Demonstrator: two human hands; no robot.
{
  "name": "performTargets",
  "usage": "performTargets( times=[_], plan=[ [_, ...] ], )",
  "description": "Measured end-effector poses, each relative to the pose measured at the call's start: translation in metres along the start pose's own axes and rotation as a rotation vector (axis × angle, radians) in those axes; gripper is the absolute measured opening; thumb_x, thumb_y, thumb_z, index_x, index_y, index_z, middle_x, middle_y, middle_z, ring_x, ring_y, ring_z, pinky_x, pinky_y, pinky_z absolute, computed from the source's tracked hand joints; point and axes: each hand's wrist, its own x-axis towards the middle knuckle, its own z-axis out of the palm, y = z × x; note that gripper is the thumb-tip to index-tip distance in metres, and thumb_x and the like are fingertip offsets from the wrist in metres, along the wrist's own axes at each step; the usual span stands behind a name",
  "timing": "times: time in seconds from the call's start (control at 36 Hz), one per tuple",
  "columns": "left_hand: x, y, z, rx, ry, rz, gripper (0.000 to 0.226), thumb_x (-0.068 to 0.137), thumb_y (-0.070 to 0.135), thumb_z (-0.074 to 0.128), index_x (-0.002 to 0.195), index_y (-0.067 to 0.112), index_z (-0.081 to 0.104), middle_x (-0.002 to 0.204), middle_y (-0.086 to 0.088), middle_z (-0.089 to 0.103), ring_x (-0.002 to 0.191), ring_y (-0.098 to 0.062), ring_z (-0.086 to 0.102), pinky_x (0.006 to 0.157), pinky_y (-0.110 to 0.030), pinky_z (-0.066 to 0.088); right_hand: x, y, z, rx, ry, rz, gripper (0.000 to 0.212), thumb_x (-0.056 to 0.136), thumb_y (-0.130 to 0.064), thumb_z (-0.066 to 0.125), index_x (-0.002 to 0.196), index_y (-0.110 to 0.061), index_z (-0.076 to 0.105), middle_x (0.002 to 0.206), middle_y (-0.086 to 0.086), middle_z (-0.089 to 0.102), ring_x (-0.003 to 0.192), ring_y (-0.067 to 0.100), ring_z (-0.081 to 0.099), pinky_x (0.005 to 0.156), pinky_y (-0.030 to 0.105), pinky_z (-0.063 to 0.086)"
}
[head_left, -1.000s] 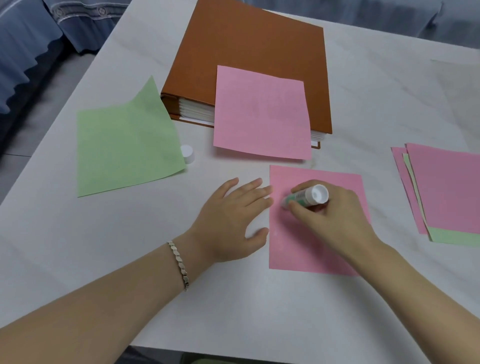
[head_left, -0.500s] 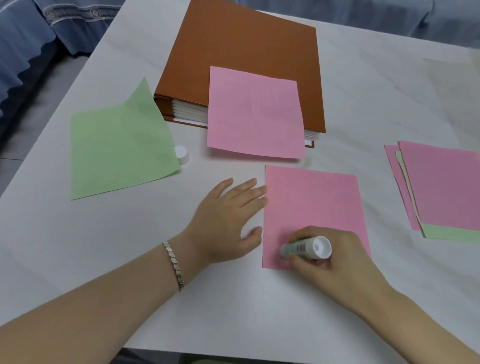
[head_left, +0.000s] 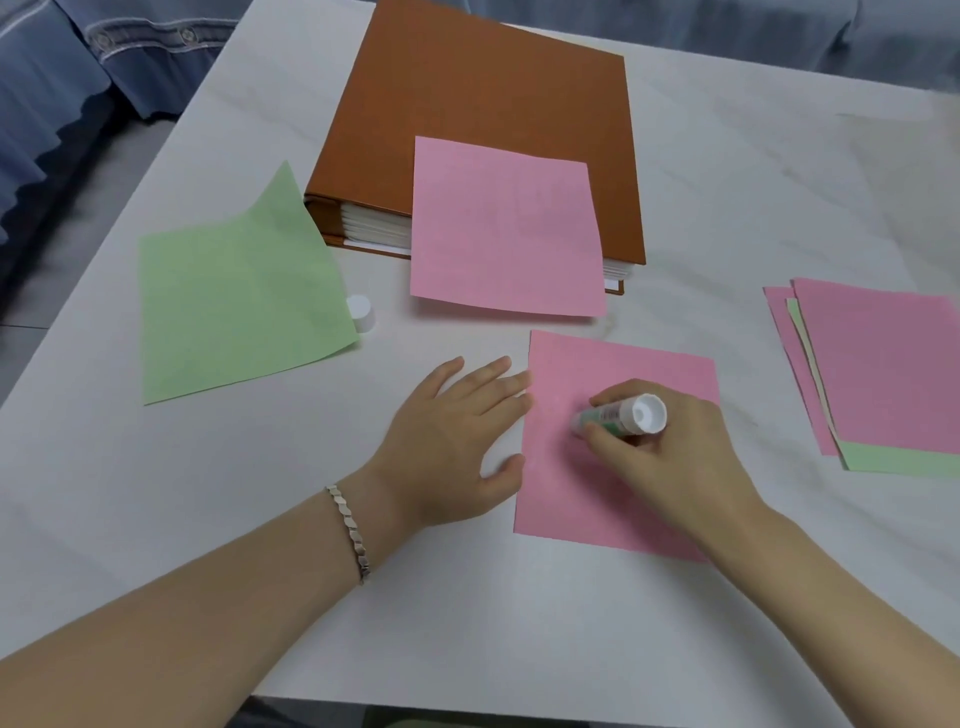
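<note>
Just in front of the binder (head_left: 483, 130), the pink sheet (head_left: 597, 509) lies on the desk (head_left: 467, 623). The left hand (head_left: 452, 441) pins its edge with straight fingers (head_left: 498, 371). The right hand (head_left: 675, 462) curls its fingers round the glue stick (head_left: 618, 415), whose strokes should run light and even.

Head-worn camera looks forward and down, close over table (head_left: 467, 634).

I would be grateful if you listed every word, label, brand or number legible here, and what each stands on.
On the glue stick, held in the right hand: a green label with print, too blurred to read.
On the brown binder, the green sheet, the white cap and the pink sheet under the glue stick: no text shows.
So nothing can be quoted.
</note>
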Motion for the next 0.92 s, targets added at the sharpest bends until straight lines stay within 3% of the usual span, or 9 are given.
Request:
performTargets(
  times=[0.14,0.25,0.33,0.39,0.47,0.56,0.64,0.83,0.92],
  plan=[
    [0.001,0.001,-0.001,0.002,0.003,0.001,0.047,0.077,0.037,0.045,0.11,0.011,0.067,0.126,-0.001,0.061,0.124,-0.02,0.051,0.104,-0.039,0.028,-0.018,0.001,-0.004,0.007,-0.047,-0.02,0.011,0.074,-0.012,0.069,0.074,-0.023,0.067,0.067,-0.016,0.065,0.064,-0.002,0.056,0.056,0.009,0.04],
    [0.001,0.001,-0.001,0.017,-0.014,0.008,0.047,0.079,0.038,0.044,0.111,0.011,0.067,0.128,-0.001,0.06,0.125,-0.02,0.051,0.105,-0.039,0.027,-0.033,0.005,-0.008,0.012,-0.102,-0.041,0.01,0.072,-0.015,0.07,0.072,-0.025,0.066,0.078,-0.022,0.063,0.062,0.001,0.056,0.054,0.011,0.04],
    [0.0,0.0,0.0,0.03,-0.023,0.009,0.048,0.079,0.04,0.044,0.111,0.011,0.066,0.129,-0.001,0.059,0.125,-0.02,0.049,0.106,-0.039,0.027,-0.04,0.005,-0.013,0.001,-0.154,-0.038,0.005,0.067,-0.028,0.066,0.068,-0.032,0.064,0.081,-0.025,0.063,0.069,0.005,0.057,0.06,0.011,0.041],
    [0.0,0.0,0.001,0.045,-0.029,0.012,0.05,0.08,0.042,0.045,0.112,0.01,0.066,0.129,-0.002,0.059,0.126,-0.02,0.049,0.106,-0.04,0.027,-0.042,0.004,-0.018,-0.002,-0.177,-0.048,0.017,0.068,-0.023,0.071,0.06,-0.035,0.061,0.077,-0.028,0.062,0.074,0.003,0.057,0.066,0.004,0.038],
    [-0.002,0.003,0.002,0.078,-0.048,0.012,0.058,0.08,0.048,0.045,0.116,0.007,0.064,0.132,-0.005,0.057,0.128,-0.022,0.047,0.106,-0.044,0.024,-0.04,0.006,-0.026,0.066,-0.107,0.004,0.02,0.069,-0.014,0.073,0.061,-0.031,0.068,0.069,-0.024,0.065,0.065,0.002,0.058,0.057,0.007,0.039],
    [-0.005,0.008,0.003,0.097,-0.061,-0.009,0.062,0.08,0.049,0.043,0.12,0.006,0.061,0.135,-0.006,0.054,0.13,-0.024,0.045,0.106,-0.046,0.023,-0.037,0.006,-0.027,0.144,0.025,0.057,0.026,0.074,-0.011,0.069,0.071,-0.037,0.066,0.069,-0.027,0.064,0.063,0.005,0.056,0.052,0.011,0.041],
    [-0.007,0.013,0.006,0.115,-0.063,-0.047,0.061,0.084,0.047,0.041,0.123,0.005,0.059,0.137,-0.007,0.052,0.131,-0.024,0.044,0.105,-0.047,0.024,-0.038,0.004,-0.022,0.18,0.032,0.078,0.025,0.075,-0.012,0.07,0.062,-0.032,0.066,0.067,-0.026,0.064,0.058,0.0,0.054,0.051,0.009,0.039],
    [-0.003,0.017,0.005,0.12,-0.02,-0.074,0.048,0.089,0.029,0.034,0.12,0.006,0.063,0.131,-0.007,0.057,0.124,-0.025,0.051,0.101,-0.049,0.04,-0.041,-0.006,-0.001,0.154,-0.054,0.044,0.009,0.075,-0.014,0.069,0.073,-0.021,0.066,0.069,-0.023,0.063,0.059,-0.004,0.053,0.054,0.007,0.037],
    [-0.001,0.013,0.002,0.124,-0.015,-0.042,0.047,0.087,0.027,0.035,0.118,0.007,0.063,0.129,-0.006,0.059,0.122,-0.025,0.053,0.097,-0.046,0.042,-0.038,-0.009,0.006,0.12,-0.069,0.022,0.005,0.075,-0.015,0.068,0.075,-0.02,0.067,0.069,-0.012,0.066,0.06,0.001,0.054,0.055,0.012,0.04]
  ],
)
